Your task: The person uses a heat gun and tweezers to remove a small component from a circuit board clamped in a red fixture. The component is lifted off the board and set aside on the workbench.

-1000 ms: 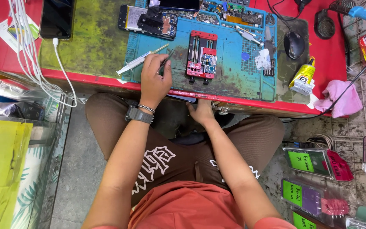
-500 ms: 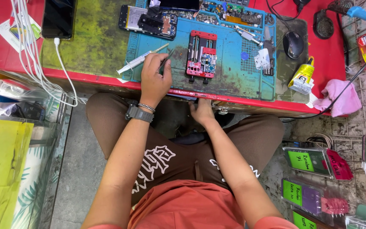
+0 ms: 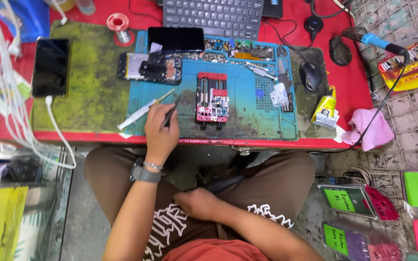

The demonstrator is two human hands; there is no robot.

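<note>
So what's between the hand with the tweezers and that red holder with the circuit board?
In the head view, only bare blue mat separates the left hand, holding tweezers, from the red holder.

Tabletop red. Work mat blue, smudged dark; second mat at its 9 o'clock mottled yellow-green. Board holder red. Syringe white. Glue bottle yellow. Cloth at 3 o'clock pink. Keyboard grey. Trousers brown.
</note>
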